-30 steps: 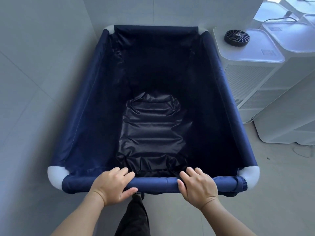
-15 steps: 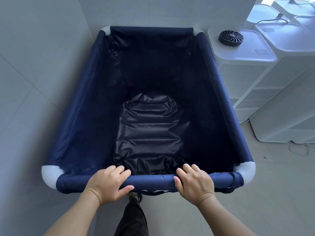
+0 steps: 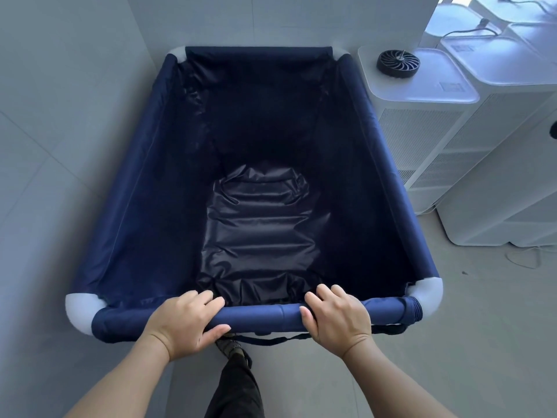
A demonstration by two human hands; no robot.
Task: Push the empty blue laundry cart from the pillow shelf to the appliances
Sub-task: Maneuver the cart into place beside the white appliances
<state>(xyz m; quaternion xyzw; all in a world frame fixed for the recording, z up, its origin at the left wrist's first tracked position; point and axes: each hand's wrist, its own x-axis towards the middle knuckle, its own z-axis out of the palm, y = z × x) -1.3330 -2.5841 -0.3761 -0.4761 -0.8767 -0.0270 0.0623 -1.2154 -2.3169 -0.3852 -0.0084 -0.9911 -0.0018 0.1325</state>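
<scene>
1. While you look down, your left hand [image 3: 184, 322] is curled over the near rail [image 3: 262, 318] of the blue laundry cart [image 3: 126, 212], fingers on top and thumb wrapped beneath the padded tube.
2. Your right hand [image 3: 337, 319] clamps the same rail further toward 3 o'clock, knuckles bent over the fabric sleeve.
3. That cart fills the middle of your view: a deep rectangular tub of navy cloth, its rim a round tube joined by smooth white elbow corners [image 3: 83, 310].
4. Glossy, crinkled dark lining [image 3: 259, 230] covers the cart's floor, and nothing lies on it.
5. At 2 o'clock, just beside the cart's right wall, stand boxy white appliances [image 3: 428, 122] with rounded tops and finely perforated sides.
6. On the nearest one rests a small round black fan [image 3: 398, 63] with curved blades.
7. Pale tiled wall [image 3: 60, 101] runs along 9 o'clock.
</scene>
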